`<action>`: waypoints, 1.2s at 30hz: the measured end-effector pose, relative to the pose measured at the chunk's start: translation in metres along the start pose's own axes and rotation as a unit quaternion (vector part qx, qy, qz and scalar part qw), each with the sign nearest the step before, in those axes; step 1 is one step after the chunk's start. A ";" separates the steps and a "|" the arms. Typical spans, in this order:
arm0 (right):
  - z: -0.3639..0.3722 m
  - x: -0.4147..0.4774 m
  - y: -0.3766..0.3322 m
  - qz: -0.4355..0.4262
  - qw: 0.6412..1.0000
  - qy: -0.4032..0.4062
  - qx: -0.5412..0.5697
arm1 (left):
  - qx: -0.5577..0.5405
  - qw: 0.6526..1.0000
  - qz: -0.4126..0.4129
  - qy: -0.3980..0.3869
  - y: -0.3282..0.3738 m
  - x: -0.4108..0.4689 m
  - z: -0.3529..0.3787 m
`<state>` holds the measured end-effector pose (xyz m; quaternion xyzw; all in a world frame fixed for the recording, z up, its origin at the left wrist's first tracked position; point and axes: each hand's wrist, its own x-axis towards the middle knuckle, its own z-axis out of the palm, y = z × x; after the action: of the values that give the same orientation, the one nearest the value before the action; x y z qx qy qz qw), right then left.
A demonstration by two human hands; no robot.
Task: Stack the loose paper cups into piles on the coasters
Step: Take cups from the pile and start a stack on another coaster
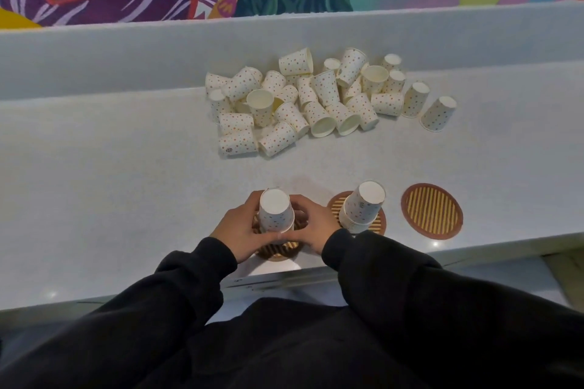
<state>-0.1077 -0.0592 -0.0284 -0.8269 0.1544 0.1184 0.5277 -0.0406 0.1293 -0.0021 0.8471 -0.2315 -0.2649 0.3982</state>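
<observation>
Black sleeves reach forward, left hand and right hand curled around the inverted cup pile on its coaster.

- Black long-sleeved top, soft matte fabric, sweatshirt kind of look.
- The left sleeve and right sleeve are both plain black, loose and baggy, with soft folds along the forearms.
- The cuffs are snug at the wrists, and the fabric bunches up a bit just behind them.
- The left hand and right hand are bare.
- The torso is in the same black fabric, filling the bottom of the view.
</observation>
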 end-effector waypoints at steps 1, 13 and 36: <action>0.001 0.000 0.001 0.000 1.000 0.000 -0.013 | -0.001 1.000 0.001 0.001 -0.002 0.000 0.001; -0.002 0.005 -0.004 0.003 0.996 -0.015 -0.089 | 0.003 1.000 -0.007 0.005 -0.012 0.005 0.005; -0.107 0.035 -0.115 -0.076 0.994 0.030 -0.078 | 0.093 0.981 -0.063 0.156 -0.017 0.096 -0.103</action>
<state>-0.0283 -0.1153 0.0997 -0.8779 0.0972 0.0645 0.4645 0.0998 0.1381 0.0148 0.9243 -0.1364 -0.1314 0.3313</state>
